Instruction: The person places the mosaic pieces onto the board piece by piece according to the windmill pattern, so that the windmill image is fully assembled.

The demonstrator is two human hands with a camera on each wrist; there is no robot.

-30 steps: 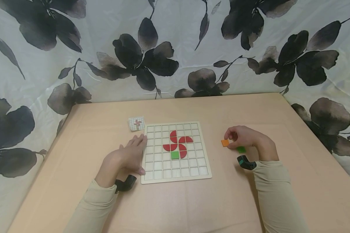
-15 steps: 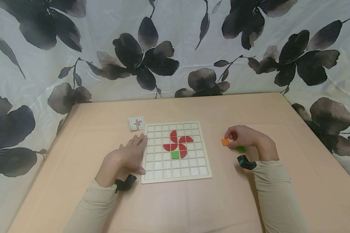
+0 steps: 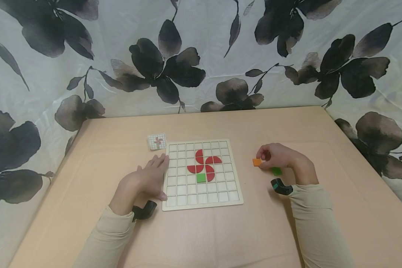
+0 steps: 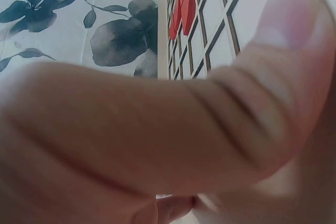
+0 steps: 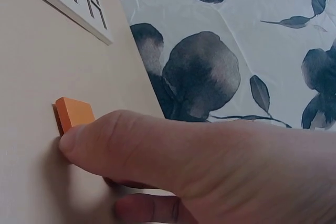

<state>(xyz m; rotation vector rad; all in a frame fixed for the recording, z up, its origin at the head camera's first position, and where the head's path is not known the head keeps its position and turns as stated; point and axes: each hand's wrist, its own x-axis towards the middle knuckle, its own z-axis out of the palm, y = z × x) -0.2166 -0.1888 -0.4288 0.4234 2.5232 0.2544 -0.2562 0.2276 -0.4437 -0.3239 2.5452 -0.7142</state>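
Note:
My left hand [image 3: 150,179] lies with its fingers fairly straight along the left edge of a white gridded board [image 3: 222,197]. Its thumb [image 4: 294,19] touches the board's rim near the lower left corner. Several red quarter-circle tiles [image 3: 213,160] sit in the grid in a pinwheel shape, with a green square tile [image 3: 201,178] below its centre. Right of the board, my right hand [image 3: 279,155] pinches an orange square tile [image 3: 256,162] close over the table. Its index finger is largely hidden behind the thumb in the right wrist view. A green tile [image 3: 276,171] lies under that hand.
A small card [image 3: 156,142] printed with a pinwheel on a grid lies at the board's upper left corner. The wooden table [image 3: 201,242] ends at a floral cloth [image 3: 181,22] hanging behind it.
My right hand has shifted slightly left and away from me with the orange tile. The left hand and the board have stayed put.

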